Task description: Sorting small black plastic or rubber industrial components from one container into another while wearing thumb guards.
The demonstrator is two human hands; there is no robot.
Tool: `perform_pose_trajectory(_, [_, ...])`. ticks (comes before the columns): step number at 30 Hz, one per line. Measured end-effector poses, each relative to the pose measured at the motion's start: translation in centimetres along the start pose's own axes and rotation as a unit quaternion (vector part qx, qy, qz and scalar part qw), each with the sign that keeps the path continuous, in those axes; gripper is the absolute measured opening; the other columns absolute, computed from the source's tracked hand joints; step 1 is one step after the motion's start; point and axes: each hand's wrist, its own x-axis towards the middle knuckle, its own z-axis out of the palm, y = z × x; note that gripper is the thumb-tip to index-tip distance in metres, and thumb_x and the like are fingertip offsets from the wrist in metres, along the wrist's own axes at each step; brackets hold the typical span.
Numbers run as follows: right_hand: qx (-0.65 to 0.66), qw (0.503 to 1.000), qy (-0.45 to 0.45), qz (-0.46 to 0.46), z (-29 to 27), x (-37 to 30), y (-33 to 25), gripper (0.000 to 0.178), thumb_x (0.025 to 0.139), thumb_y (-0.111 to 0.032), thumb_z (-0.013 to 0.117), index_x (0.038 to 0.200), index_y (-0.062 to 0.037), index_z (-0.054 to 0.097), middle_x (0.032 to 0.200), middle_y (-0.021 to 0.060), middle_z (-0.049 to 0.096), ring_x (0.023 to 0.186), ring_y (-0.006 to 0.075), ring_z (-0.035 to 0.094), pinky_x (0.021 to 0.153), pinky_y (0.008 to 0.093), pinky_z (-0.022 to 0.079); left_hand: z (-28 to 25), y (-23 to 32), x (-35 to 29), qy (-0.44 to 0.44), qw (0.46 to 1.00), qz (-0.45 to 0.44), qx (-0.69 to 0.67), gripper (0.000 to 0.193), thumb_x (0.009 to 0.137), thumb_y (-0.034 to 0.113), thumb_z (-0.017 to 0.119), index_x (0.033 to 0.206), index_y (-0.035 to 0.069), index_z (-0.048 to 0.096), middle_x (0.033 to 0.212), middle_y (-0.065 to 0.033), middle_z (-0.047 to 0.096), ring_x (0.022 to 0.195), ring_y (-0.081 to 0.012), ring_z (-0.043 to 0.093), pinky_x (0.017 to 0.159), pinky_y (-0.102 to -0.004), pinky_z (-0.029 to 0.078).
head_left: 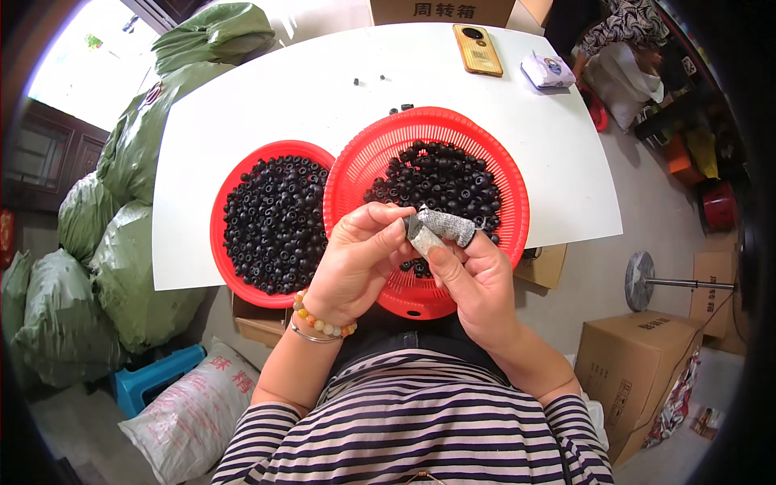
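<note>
- Head view: the left hand (356,257) pinches a small dark piece (412,227) between thumb and index finger.
- The right hand (483,283) presses a pale strip (427,242) under its thumb, directly beside the dark piece (whether the two are joined cannot be told).
- A grey knitted sleeve (447,225) covers the right index finger.
- Both hands stand above a red slotted basket (352,166) partly filled with black ring-like pieces (444,176).
- To its left, a red round container (229,279) holds more such pieces, its rim partly hidden by the basket.
- Both vessels overhang the near edge of the white table (267,97).
- A few loose black bits (406,107) lie beyond the basket.
- At the far edge: a gold phone (478,52), a white packet (550,70).
- Green sacks (133,283) stand left of the table.
</note>
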Motion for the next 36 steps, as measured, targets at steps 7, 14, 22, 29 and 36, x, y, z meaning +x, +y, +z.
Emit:
perform_pose_trajectory(7, [0.074,0.997,-0.019,0.03,-0.3,0.3,-0.7,0.028,0.088,-0.012,0.048,0.114,-0.0017,0.046,0.088,-0.0014,0.055,0.066,0.0014,0.041,0.059,0.0165,0.035,0.6,0.2,0.4,0.004,0.998,-0.05,-0.049,0.018,0.088,0.015,0.048,0.099,0.004,0.053,0.081,-0.0001,0.052,0.065,-0.0045,0.048,0.067,-0.0222,0.047])
perform_pose_trajectory(14, [0.048,0.996,-0.073,0.022,-0.7,0.4,-1.0,0.034,0.086,-0.007,0.049,0.118,-0.0003,0.039,0.098,0.0038,0.055,0.08,0.0056,0.05,0.071,0.0198,0.039,0.3,0.3,0.3,-0.004,0.998,-0.057,-0.04,0.021,0.089,0.024,0.044,0.094,0.005,0.052,0.075,-0.0001,0.05,0.057,-0.0032,0.045,0.057,-0.0211,0.046])
perform_pose_trajectory(22, [0.026,0.994,-0.102,-0.001,-0.8,0.5,-0.8,0.035,0.087,-0.006,0.047,0.12,0.0015,0.038,0.106,0.0104,0.054,0.098,0.0133,0.052,0.087,0.0254,0.038,0.6,0.7,0.0,0.009,0.992,-0.106,-0.063,0.02,0.088,0.026,0.047,0.087,0.007,0.053,0.07,0.002,0.047,0.054,-0.0028,0.038,0.047,-0.017,0.034])
perform_pose_trajectory(29, [0.027,0.993,-0.117,-0.002,-0.8,0.5,-1.1,0.036,0.087,-0.006,0.047,0.121,0.0022,0.038,0.109,0.0108,0.053,0.099,0.0128,0.052,0.088,0.0254,0.038,0.2,0.7,0.1,-0.016,0.991,-0.117,-0.066,0.018,0.088,0.024,0.049,0.083,0.008,0.051,0.07,0.0017,0.047,0.053,-0.0027,0.037,0.045,-0.0167,0.032])
perform_pose_trajectory(36, [-0.036,0.995,-0.097,0.003,-0.4,0.3,-1.4,0.034,0.087,-0.007,0.048,0.119,0.0022,0.043,0.104,0.007,0.057,0.096,0.0093,0.052,0.086,0.0238,0.039,-0.3,0.9,0.1,-0.027,0.991,-0.12,-0.061,0.017,0.088,0.023,0.048,0.086,0.006,0.05,0.069,0.0013,0.048,0.052,-0.0027,0.037,0.043,-0.0163,0.032])
